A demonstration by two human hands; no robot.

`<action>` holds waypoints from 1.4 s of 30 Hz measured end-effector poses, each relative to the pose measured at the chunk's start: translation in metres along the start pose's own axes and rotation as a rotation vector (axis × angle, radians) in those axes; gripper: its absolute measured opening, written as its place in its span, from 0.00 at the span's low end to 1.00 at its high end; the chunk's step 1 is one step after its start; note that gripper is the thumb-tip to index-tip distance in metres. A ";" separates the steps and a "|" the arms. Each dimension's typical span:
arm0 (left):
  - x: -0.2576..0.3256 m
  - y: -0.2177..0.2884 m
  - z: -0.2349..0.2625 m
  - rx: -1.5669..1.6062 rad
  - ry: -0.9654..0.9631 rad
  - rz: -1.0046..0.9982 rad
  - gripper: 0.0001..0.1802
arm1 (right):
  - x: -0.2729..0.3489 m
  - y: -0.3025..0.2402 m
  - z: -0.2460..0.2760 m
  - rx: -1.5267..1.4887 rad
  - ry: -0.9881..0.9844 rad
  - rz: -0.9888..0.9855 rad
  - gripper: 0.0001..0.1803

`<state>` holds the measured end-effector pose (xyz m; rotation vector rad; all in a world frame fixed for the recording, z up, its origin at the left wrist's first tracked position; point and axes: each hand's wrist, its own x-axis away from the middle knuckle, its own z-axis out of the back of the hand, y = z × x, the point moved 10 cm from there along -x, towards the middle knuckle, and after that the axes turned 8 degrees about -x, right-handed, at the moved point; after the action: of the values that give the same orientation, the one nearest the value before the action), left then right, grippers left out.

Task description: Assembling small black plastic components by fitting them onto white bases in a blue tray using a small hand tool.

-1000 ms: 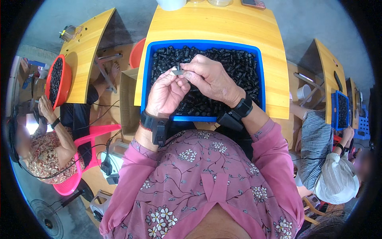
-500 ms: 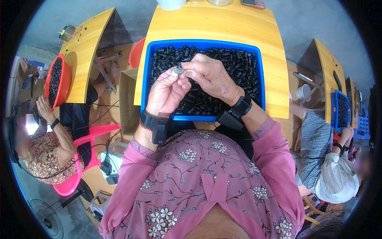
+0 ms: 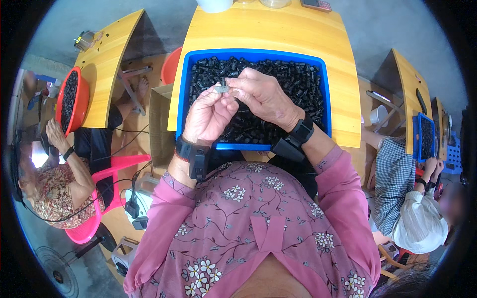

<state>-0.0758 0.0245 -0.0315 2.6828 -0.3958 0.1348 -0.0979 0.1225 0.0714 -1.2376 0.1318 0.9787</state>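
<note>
The left hand (image 3: 207, 114) is pinching a small flat grey piece (image 3: 221, 89) above the blue tray (image 3: 243, 147) of black cylindrical parts (image 3: 298, 92), presumably for steadiness and drop containment. The right hand (image 3: 263, 97) is curling its fingertips beside it; their grasp cannot be determined. Versus one second earlier, the piece is presenting a slightly different angle.

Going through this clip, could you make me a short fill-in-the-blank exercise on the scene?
1. The left hand and right hand meet at a small grey piece above a tray whose rim is ____.
2. The small parts filling that tray are coloured ____.
3. A dark device is strapped to each of the wearer's ____.
4. The plastic chair at picture left is ____.

Missing words: blue; black; wrists; pink.
</note>
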 end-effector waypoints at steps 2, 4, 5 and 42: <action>-0.001 -0.001 0.003 0.047 0.019 0.010 0.08 | -0.002 0.000 -0.001 0.035 -0.029 -0.009 0.12; 0.000 -0.002 0.002 0.051 0.040 0.014 0.08 | -0.001 0.003 -0.002 0.027 -0.029 -0.023 0.12; 0.000 -0.002 0.003 0.055 0.060 0.016 0.08 | -0.001 0.005 -0.002 0.018 -0.030 -0.037 0.12; 0.034 0.045 -0.018 -0.298 0.032 -0.228 0.05 | 0.003 0.042 0.029 -0.020 0.111 -0.353 0.08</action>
<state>-0.0574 -0.0154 0.0080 2.4060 -0.0885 0.0460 -0.1369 0.1482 0.0501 -1.2809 -0.0109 0.6076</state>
